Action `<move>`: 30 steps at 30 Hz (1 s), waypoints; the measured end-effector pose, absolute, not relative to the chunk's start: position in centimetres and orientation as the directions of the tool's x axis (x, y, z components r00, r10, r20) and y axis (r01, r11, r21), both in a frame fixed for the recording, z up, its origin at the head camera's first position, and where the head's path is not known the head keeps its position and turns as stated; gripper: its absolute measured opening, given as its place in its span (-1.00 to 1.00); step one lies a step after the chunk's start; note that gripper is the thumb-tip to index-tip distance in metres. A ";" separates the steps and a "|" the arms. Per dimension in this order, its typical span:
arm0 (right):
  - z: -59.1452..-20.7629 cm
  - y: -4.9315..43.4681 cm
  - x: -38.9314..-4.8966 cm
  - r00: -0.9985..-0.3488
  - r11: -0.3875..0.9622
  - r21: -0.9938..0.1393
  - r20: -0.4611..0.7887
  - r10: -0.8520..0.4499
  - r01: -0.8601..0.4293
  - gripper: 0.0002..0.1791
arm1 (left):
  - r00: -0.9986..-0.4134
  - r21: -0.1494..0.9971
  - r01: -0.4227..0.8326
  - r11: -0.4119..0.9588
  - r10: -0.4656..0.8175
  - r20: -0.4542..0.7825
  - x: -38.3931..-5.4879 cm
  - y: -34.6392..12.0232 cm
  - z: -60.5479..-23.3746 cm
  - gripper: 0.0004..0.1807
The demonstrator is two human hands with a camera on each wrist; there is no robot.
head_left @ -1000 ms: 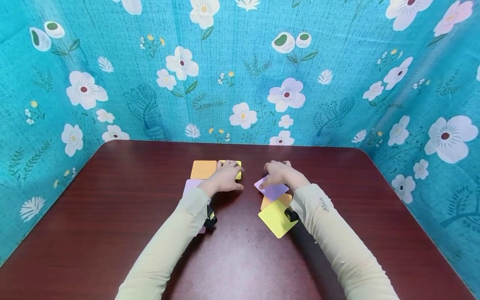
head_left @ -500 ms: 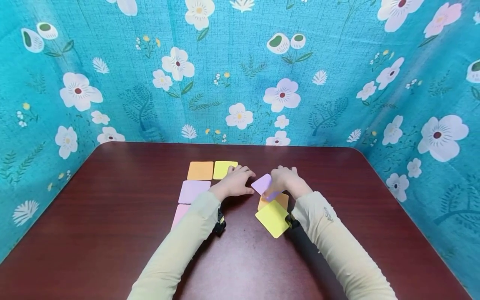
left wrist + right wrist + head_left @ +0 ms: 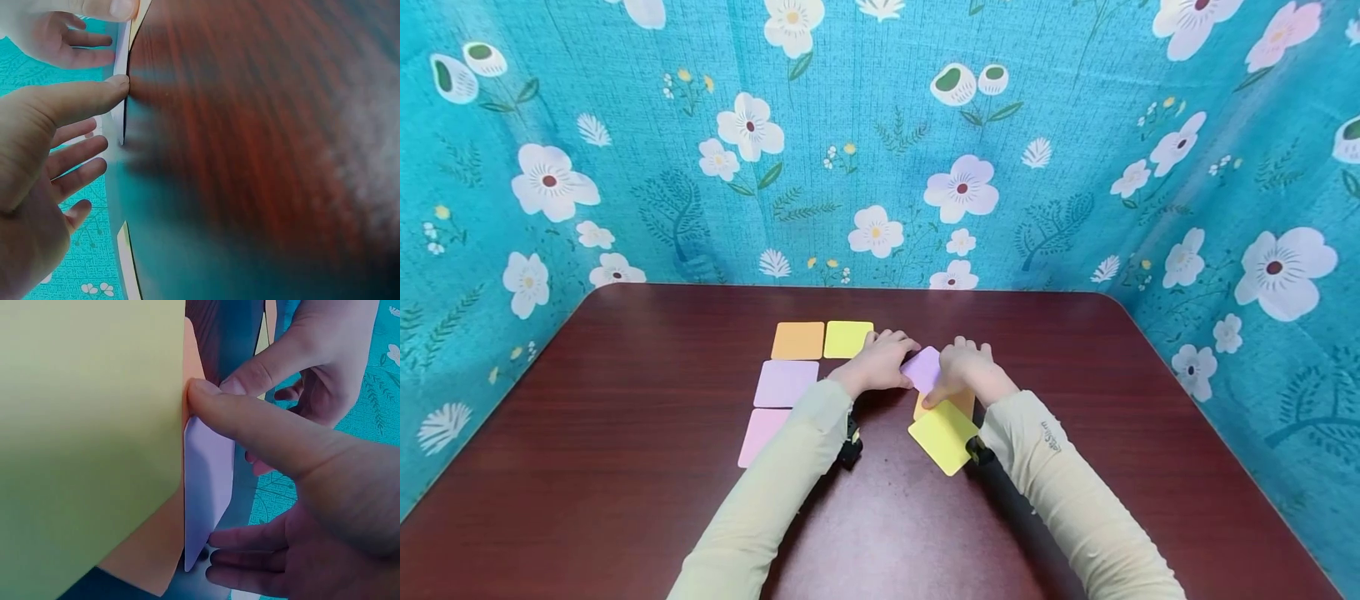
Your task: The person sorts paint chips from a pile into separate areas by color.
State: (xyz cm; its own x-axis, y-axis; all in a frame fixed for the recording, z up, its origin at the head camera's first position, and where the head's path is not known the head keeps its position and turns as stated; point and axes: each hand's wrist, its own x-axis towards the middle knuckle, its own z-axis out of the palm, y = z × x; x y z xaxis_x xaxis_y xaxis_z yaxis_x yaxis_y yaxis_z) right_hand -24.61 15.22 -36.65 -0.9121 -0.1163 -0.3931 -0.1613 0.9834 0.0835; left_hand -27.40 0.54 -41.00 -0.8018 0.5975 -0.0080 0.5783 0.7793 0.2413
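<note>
A small purple card [image 3: 920,368] lies turned cornerwise between both hands. My left hand [image 3: 880,362] has its thumb and fingertips about the card's left corner; in the left wrist view, the thumb [image 3: 94,100] touches the card's edge. Over the card's right part is my right hand [image 3: 967,372], gripping it between thumb and fingers, as the right wrist view shows for the purple card [image 3: 209,481]. Beneath and nearer sits an orange card [image 3: 958,403], partly covered by a tilted yellow card [image 3: 942,439]. The right fingertips are partly hidden from the head view.
To the left lie flat an orange card [image 3: 797,341], a yellow card [image 3: 847,338], a second purple card [image 3: 786,383] and a pink card [image 3: 762,435], partly behind the left sleeve. The dark wooden table [image 3: 625,433] ends at a blue flowered cloth [image 3: 820,167].
My left hand has moved right, off the far yellow card to the purple card's left corner. The right hand has stayed on the purple card, which has shifted slightly left.
</note>
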 end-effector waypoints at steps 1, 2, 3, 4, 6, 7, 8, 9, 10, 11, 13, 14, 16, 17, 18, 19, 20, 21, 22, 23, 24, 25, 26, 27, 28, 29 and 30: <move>-36.8 15.3 -24.7 -0.913 0.982 0.080 -0.389 -0.125 -0.168 -0.12 | -0.801 0.244 0.579 0.778 0.598 -0.008 -27.4 0.6 -40.9 -0.33; -36.9 15.3 -24.8 -0.913 0.982 0.075 -0.385 -0.134 -0.175 -0.12 | -0.800 0.244 0.581 0.777 0.600 -0.008 -27.4 0.6 -40.8 -0.33; -37.0 15.4 -24.9 -0.912 0.980 0.072 -0.385 -0.143 -0.184 -0.12 | -0.797 0.242 0.584 0.775 0.604 -0.013 -27.5 0.7 -40.8 -0.33; -37.1 15.5 -25.0 -0.909 0.979 0.066 -0.387 -0.152 -0.191 -0.10 | -0.793 0.237 0.588 0.773 0.609 -0.019 -27.5 0.7 -40.7 -0.34; -37.3 15.6 -25.2 -0.904 0.976 0.060 -0.392 -0.169 -0.209 -0.05 | -0.782 0.224 0.600 0.768 0.622 -0.038 -27.5 0.8 -40.6 -0.35; -37.3 15.6 -25.3 -0.902 0.975 0.054 -0.393 -0.178 -0.216 -0.04 | -0.774 0.218 0.609 0.763 0.631 -0.047 -27.5 0.9 -40.5 -0.36; -37.4 15.7 -25.4 -0.901 0.974 0.043 -0.391 -0.187 -0.221 -0.02 | -0.766 0.211 0.618 0.757 0.641 -0.057 -27.5 1.0 -40.4 -0.36; -37.5 15.8 -25.5 -0.900 0.973 0.034 -0.389 -0.197 -0.228 -0.01 | -0.758 0.200 0.627 0.753 0.649 -0.068 -27.5 1.0 -40.4 -0.36; -37.5 15.8 -25.5 -0.899 0.972 0.023 -0.387 -0.206 -0.233 0.01 | -0.751 0.191 0.635 0.749 0.656 -0.078 -27.5 1.1 -40.3 -0.36; -37.6 15.9 -25.6 -0.898 0.971 0.014 -0.385 -0.216 -0.239 0.02 | -0.745 0.183 0.640 0.746 0.661 -0.090 -27.5 1.2 -40.3 -0.35; -37.7 15.9 -25.7 -0.895 0.969 -0.006 -0.381 -0.232 -0.248 0.03 | -0.735 0.170 0.649 0.741 0.669 -0.111 -27.5 1.3 -40.1 -0.34; -37.8 15.9 -25.8 -0.893 0.968 -0.017 -0.381 -0.239 -0.251 0.04 | -0.731 0.165 0.652 0.740 0.671 -0.124 -27.5 1.3 -40.1 -0.33; -37.9 16.0 -25.9 -0.890 0.967 -0.035 -0.384 -0.247 -0.253 0.04 | -0.723 0.154 0.656 0.739 0.674 -0.152 -27.5 1.4 -39.9 -0.32; -38.0 16.0 -25.9 -0.888 0.966 -0.040 -0.386 -0.249 -0.254 0.04 | -0.718 0.156 0.658 0.737 0.676 -0.166 -27.5 1.4 -39.8 -0.31; -38.0 16.0 -25.9 -0.886 0.966 -0.046 -0.387 -0.254 -0.256 0.04 | -0.714 0.160 0.658 0.736 0.677 -0.179 -27.5 1.4 -39.7 -0.31; -38.0 16.0 -25.9 -0.884 0.965 -0.052 -0.390 -0.257 -0.258 0.04 | -0.710 0.165 0.657 0.735 0.678 -0.194 -27.5 1.4 -39.6 -0.30; -38.1 16.0 -26.0 -0.882 0.964 -0.057 -0.392 -0.261 -0.260 0.05 | -0.705 0.173 0.655 0.736 0.677 -0.210 -27.5 1.4 -39.5 -0.29; -38.1 16.0 -25.9 -0.880 0.962 -0.060 -0.394 -0.267 -0.265 0.04 | -0.702 0.179 0.653 0.736 0.676 -0.224 -27.5 1.4 -39.4 -0.28; -38.2 16.0 -25.9 -0.877 0.961 -0.061 -0.396 -0.271 -0.270 0.04 | -0.699 0.186 0.650 0.737 0.675 -0.235 -27.5 1.4 -39.3 -0.27; -38.2 16.0 -25.9 -0.875 0.960 -0.060 -0.398 -0.275 -0.274 0.04 | -0.696 0.192 0.648 0.737 0.675 -0.245 -27.4 1.4 -39.2 -0.25; -38.2 16.0 -25.9 -0.873 0.958 -0.064 -0.398 -0.282 -0.280 0.03 | -0.695 0.192 0.644 0.740 0.672 -0.257 -27.4 1.4 -39.1 -0.24; -38.3 16.0 -25.9 -0.871 0.956 -0.064 -0.398 -0.287 -0.286 0.02 | -0.694 0.190 0.644 0.741 0.671 -0.263 -27.4 1.4 -39.1 -0.23; -38.3 16.0 -25.8 -0.869 0.954 -0.060 -0.399 -0.292 -0.293 0.00 | -0.693 0.187 0.644 0.741 0.670 -0.265 -27.5 1.4 -39.0 -0.22; -38.3 16.0 -25.8 -0.869 0.953 -0.057 -0.397 -0.296 -0.299 -0.01 | -0.694 0.180 0.647 0.741 0.670 -0.265 -27.5 1.4 -39.0 -0.21; -38.3 16.1 -25.8 -0.867 0.951 -0.055 -0.398 -0.300 -0.304 -0.02 | -0.696 0.173 0.649 0.741 0.670 -0.260 -27.5 1.4 -38.9 -0.21; -38.3 16.2 -25.8 -0.867 0.950 -0.056 -0.396 -0.304 -0.307 -0.03 | -0.697 0.165 0.650 0.742 0.669 -0.257 -27.6 1.4 -38.9 -0.20; -38.3 16.3 -25.8 -0.866 0.950 -0.057 -0.395 -0.305 -0.308 -0.04 | -0.700 0.158 0.652 0.742 0.668 -0.252 -27.6 1.4 -38.8 -0.20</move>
State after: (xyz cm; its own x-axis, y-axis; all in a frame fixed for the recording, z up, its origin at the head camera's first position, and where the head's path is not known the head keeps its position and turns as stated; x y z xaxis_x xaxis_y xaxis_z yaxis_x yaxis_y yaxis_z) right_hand -25.75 16.26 -38.31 -0.8665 -0.3048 -0.3953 -0.3079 0.9497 -0.0575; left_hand -27.62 1.43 -38.85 -0.6999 0.6684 -0.2520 0.6516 0.7419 0.1581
